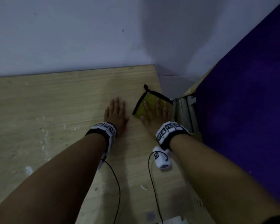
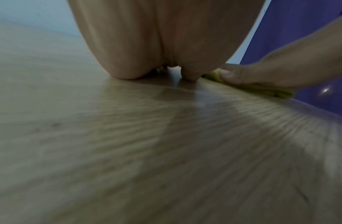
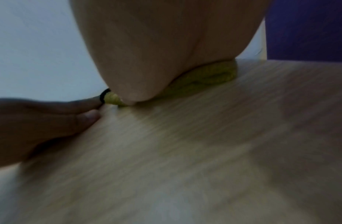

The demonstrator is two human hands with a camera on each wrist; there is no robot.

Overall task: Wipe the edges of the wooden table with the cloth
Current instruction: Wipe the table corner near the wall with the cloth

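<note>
Yellow-green cloth [image 1: 146, 103], black-trimmed: flat on the wooden bench [image 1: 55, 102], at its right edge near the far corner. Right hand [image 1: 157, 113]: grip spread, straight fingers pressing the cloth. Left hand [image 1: 116, 113]: just beside the cloth, palm flat on the bench, fingers straight. Purple panel [image 1: 249, 110]: beyond the cloth's edge.

Yellow, black-trimmed cloth [image 1: 148, 105] lies flat at the wooden table [image 1: 55, 102]'s right edge.
</note>
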